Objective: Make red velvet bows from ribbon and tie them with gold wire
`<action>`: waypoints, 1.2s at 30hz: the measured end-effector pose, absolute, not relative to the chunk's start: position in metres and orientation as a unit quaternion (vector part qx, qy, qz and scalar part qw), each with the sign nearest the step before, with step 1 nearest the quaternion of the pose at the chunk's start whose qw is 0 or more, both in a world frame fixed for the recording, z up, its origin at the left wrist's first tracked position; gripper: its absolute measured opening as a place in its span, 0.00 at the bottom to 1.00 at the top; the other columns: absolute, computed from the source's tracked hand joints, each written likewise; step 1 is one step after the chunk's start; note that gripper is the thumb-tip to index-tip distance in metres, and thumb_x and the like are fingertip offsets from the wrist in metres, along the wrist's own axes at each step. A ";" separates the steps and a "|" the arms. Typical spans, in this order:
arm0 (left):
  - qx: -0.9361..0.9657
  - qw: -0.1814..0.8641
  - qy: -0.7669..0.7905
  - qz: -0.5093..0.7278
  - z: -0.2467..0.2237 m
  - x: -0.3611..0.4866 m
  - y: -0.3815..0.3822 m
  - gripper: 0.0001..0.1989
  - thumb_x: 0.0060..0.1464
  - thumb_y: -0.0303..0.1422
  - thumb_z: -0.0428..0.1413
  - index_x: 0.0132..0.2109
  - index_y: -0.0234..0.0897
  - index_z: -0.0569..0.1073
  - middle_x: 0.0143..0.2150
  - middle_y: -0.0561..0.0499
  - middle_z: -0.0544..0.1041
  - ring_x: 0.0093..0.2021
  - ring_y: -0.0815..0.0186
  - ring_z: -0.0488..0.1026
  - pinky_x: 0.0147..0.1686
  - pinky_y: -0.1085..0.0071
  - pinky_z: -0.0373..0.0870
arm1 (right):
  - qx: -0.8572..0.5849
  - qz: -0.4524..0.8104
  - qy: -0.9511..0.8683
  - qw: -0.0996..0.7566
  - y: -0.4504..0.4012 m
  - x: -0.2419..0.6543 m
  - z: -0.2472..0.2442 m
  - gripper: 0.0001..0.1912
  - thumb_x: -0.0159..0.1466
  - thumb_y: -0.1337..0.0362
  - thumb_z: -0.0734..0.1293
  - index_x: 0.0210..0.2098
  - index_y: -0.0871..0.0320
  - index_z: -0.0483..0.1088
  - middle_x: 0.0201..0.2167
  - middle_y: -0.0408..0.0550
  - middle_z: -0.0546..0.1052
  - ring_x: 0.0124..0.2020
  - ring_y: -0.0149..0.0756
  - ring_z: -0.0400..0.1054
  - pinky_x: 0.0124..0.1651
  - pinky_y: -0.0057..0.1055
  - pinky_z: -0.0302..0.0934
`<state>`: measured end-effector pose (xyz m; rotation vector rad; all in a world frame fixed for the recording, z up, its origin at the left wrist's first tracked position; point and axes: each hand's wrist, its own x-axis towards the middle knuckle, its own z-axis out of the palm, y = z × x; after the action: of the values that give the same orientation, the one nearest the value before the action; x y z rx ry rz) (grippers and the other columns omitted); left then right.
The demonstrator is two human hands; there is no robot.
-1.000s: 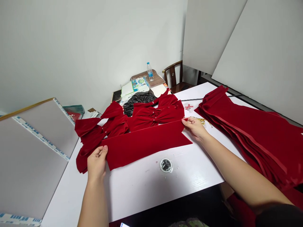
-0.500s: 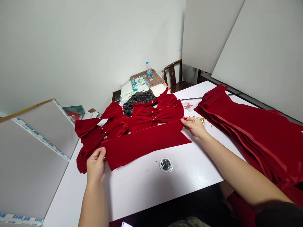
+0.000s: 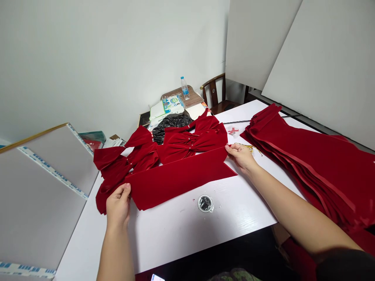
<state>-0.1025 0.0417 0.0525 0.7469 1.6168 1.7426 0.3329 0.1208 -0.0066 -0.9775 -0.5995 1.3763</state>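
White table [image 3: 175, 238]: red velvet strip [image 3: 175, 179] lies flat mid-table, ends pinched between fingers of L hand [image 3: 118, 207] and R hand [image 3: 241, 157]. Gathered bows [image 3: 187, 146] done at 12 o'clock; flat strip stack [image 3: 310, 171] left at 3 o'clock.

Deep red velvet strip [image 3: 175, 181] on white table [image 3: 187, 234].

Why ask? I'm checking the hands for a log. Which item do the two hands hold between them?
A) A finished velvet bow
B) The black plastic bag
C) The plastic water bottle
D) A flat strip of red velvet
D: the left hand holds one end of the flat strip of red velvet, and the right hand holds the other end.
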 end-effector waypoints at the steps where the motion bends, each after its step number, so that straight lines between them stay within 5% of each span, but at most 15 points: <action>1: 0.284 0.317 0.615 0.663 0.052 -0.103 0.042 0.28 0.24 0.41 0.78 0.35 0.32 0.82 0.30 0.52 0.81 0.31 0.69 0.75 0.36 0.72 0.76 | -0.426 0.599 -0.262 0.625 0.121 0.333 -0.006 0.31 0.36 0.48 0.87 0.26 0.60 0.73 0.28 0.48 0.81 0.27 0.30 0.73 0.33 0.25 0.72; 11: 0.326 0.305 0.621 0.645 0.045 -0.106 0.040 0.24 0.31 0.41 0.76 0.36 0.33 0.82 0.32 0.50 0.82 0.33 0.65 0.76 0.39 0.67 0.77 | -0.436 0.579 -0.265 0.635 0.121 0.332 -0.007 0.33 0.35 0.46 0.87 0.25 0.60 0.71 0.28 0.48 0.81 0.27 0.30 0.73 0.33 0.26 0.72; 16: 0.363 0.206 0.646 0.639 0.055 -0.102 0.043 0.22 0.38 0.44 0.72 0.38 0.33 0.82 0.31 0.50 0.81 0.31 0.64 0.76 0.38 0.64 0.77 | -0.465 0.547 -0.278 0.639 0.124 0.339 -0.012 0.35 0.33 0.43 0.86 0.26 0.59 0.71 0.27 0.48 0.80 0.27 0.32 0.73 0.35 0.29 0.73; 19: 0.432 0.138 0.669 0.589 0.083 -0.089 0.045 0.18 0.46 0.44 0.68 0.39 0.34 0.83 0.32 0.48 0.81 0.32 0.61 0.77 0.39 0.63 0.77 | -0.487 0.494 -0.308 0.651 0.121 0.343 -0.010 0.34 0.35 0.44 0.86 0.32 0.58 0.75 0.33 0.49 0.82 0.35 0.37 0.76 0.45 0.35 0.75; 24: 0.693 0.025 0.573 0.437 0.154 -0.037 0.043 0.10 0.60 0.39 0.61 0.38 0.38 0.85 0.36 0.48 0.84 0.36 0.61 0.79 0.40 0.67 0.75 | -0.439 0.228 -0.603 0.626 0.096 0.314 0.040 0.21 0.59 0.52 0.79 0.48 0.54 0.79 0.52 0.53 0.81 0.58 0.47 0.74 0.68 0.48 0.64; 29: 0.828 -0.002 0.432 0.357 0.195 0.021 0.040 0.10 0.64 0.30 0.57 0.39 0.37 0.84 0.32 0.50 0.82 0.31 0.67 0.76 0.34 0.72 0.70 | -0.243 0.108 -0.764 0.587 0.069 0.256 0.126 0.20 0.64 0.56 0.77 0.53 0.54 0.77 0.50 0.51 0.82 0.50 0.42 0.77 0.56 0.40 0.72; 36: 0.871 -0.053 0.368 0.320 0.209 0.046 0.035 0.11 0.66 0.28 0.56 0.37 0.36 0.81 0.28 0.52 0.78 0.28 0.69 0.71 0.30 0.72 0.63 | -0.200 -0.002 -0.811 0.550 0.070 0.246 0.168 0.07 0.72 0.62 0.69 0.38 0.57 0.78 0.32 0.45 0.82 0.32 0.32 0.76 0.38 0.28 0.69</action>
<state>0.0456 0.0350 0.2093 2.8334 1.1975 1.0408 0.2456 0.0697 0.1679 -0.4733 -1.9201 -0.0053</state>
